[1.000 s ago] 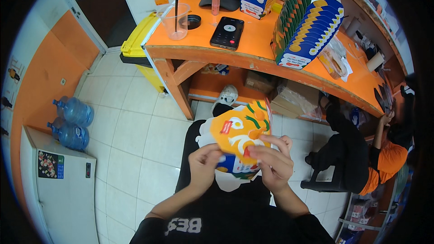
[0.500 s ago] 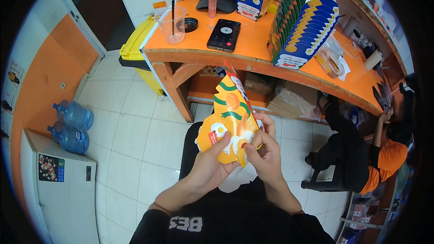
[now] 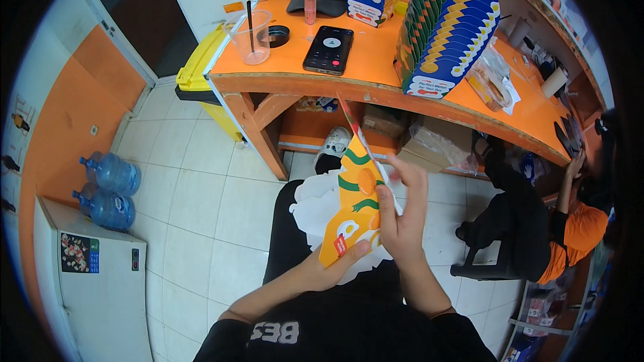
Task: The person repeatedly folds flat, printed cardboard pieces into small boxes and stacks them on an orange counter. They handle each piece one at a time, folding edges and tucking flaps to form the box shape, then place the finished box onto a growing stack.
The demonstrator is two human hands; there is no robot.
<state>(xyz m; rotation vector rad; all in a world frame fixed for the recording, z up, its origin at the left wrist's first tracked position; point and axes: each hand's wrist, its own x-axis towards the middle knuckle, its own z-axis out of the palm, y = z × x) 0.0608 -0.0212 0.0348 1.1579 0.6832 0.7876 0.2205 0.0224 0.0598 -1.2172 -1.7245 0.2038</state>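
Observation:
A yellow cardboard carton, printed with green wavy bands and fried eggs, stands partly folded and tilted above my lap. My left hand grips its lower end, thumb on the printed face and fingers behind. At its right edge, my right hand has the thumb against the panel; the index finger is raised, and the other fingers are partly hidden. White scallop-edged cardboard blanks lie on my lap beneath the carton.
The orange table ahead holds nested blue cartons, a phone, a clear cup and black tape. At right sits a person in an orange shirt. Water bottles stand left, near a yellow bin.
The carton has turned more edge-on and narrowed, moving slightly right. My right hand has risen along its edge. More of the white blanks now shows, and a shoe has come into view.

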